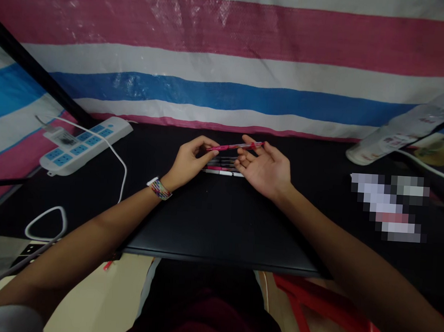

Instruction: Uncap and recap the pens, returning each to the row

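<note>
A red pen [235,146] is held level a little above the black table. My left hand [192,159] pinches its left end between thumb and fingers. At its right end, the thumb and a finger of my right hand [269,169] close on the tip, with the other fingers loosely curled and the palm turned up. Beneath the held pen several more pens lie side by side on the table: dark ones [226,161] at the back, a pink one [218,168], and a white one [223,173] nearest me. My right fingers cover their right ends.
A white power strip [91,145] with a plugged-in adapter [61,137] and cable [122,162] is at the left. A clear bottle [393,134] leans at the back right. Striped sheeting [226,96] hangs behind the black table [218,226]. A red stool [311,301] stands below.
</note>
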The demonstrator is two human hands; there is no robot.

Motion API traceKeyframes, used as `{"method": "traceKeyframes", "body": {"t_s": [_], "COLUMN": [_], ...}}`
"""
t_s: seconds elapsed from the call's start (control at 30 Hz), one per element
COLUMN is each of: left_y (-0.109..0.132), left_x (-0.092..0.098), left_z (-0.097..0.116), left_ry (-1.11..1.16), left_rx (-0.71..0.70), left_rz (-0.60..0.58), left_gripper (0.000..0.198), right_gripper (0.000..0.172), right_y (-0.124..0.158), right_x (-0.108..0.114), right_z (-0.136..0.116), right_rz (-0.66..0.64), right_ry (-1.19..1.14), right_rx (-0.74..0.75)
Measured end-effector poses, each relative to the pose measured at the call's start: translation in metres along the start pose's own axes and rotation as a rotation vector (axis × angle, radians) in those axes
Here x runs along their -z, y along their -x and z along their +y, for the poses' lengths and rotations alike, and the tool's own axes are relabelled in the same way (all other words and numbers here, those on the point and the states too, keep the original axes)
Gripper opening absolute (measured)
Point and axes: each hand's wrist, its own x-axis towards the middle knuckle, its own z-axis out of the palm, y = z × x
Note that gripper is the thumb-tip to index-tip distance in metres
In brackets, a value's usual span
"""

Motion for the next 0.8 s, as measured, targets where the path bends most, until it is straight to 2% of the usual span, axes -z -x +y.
{"method": "traceKeyframes", "body": {"t_s": [0.1, 0.23, 0.47, 0.7, 0.8], "left_y": [0.0, 0.0, 0.0, -0.001, -0.003], "left_x": [0.0, 0.0, 0.0, 0.003, 0.005], "left_z": [0.0, -0.001, -0.002, 0.001, 0.002], "left_ry": [0.007, 0.018, 0.022, -0.005, -0.019], "left_rx": [0.001, 0.013, 0.002, -0.009, -0.013], "left_rz": [-0.001, -0.002, -0.005, -0.015, -0.013], "left_gripper": [0.012, 0.012, 0.011, 0.012, 0.012], "right_gripper": [0.038, 0.034, 0.038, 0.034, 0.043], "right_y": [0.001, 0.004, 0.005, 0.005, 0.004], "right_x": [-0.004, -0.008, -0.01, -0.008, -0.005], "right_z": [-0.001, 0.0, 0.0, -0.007, -0.011], "right_rz": [0.018, 0.03, 0.046, 0.018, -0.008], "right_ry": [-0.051, -0.151, -0.223, -0.152, -0.018], "right_rx": [-0.016, -0.02, -0.028, -0.036, -0.031]}}
